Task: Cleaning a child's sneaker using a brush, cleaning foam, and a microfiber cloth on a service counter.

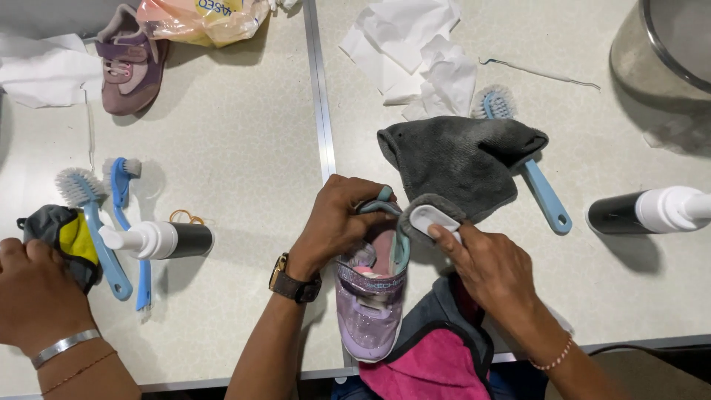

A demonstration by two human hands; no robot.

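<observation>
We are gripping the lilac shoe (368, 304) at the desk's (244, 148) near edge with our left hand (337, 222) | right hand (481, 263) pressing grey cloth (459, 163) to its toe | wiping seemingly underway, other shoe (129, 63) waiting.

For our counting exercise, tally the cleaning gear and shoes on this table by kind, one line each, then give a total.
Shoes: 2 (lilac shoe held by the left hand, mauve shoe)
Blue-handled brushes: 3 (long brush, thin brush, far brush)
Foam pump bottles: 2 (near bottle, right bottle)
Grey cloth: 1
Total: 8
</observation>
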